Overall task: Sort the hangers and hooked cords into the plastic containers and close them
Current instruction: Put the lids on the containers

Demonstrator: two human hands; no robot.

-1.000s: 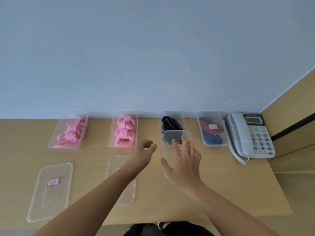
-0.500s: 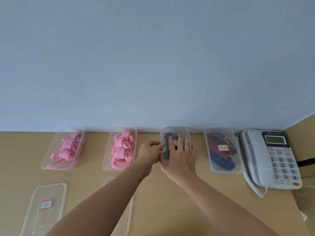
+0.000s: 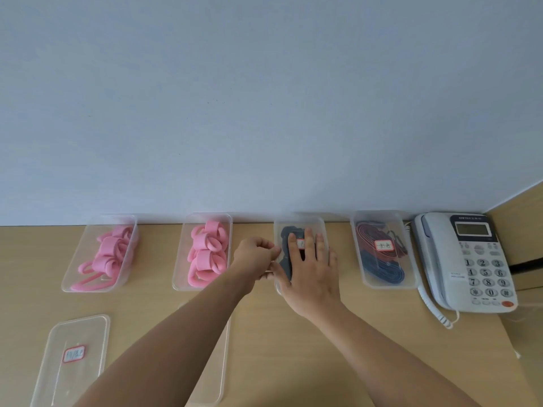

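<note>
Closing is in hand at the third clear plastic container of black hooked cords (image 3: 299, 222), by the wall on the wooden surface (image 3: 279, 348). The right hand (image 3: 311, 271) lies flat, fingers (image 3: 308, 239) straight, pressing its labelled clear lid (image 3: 301, 244). The left hand (image 3: 255, 257) pinches the container's left rim. Next, probably: press the edges until seated, then bring the loose clear lids (image 3: 79, 327) to the open containers of pink hangers (image 3: 117, 221).

You face a plain, pale blue-grey wall (image 3: 264, 98) that rises from the back edge of the light wooden tabletop (image 3: 279, 362), evenly lit. A white telephone (image 3: 467, 259) sits at the tabletop's far right corner. A wooden side panel (image 3: 523, 218) stands just beyond the tabletop's right edge.
</note>
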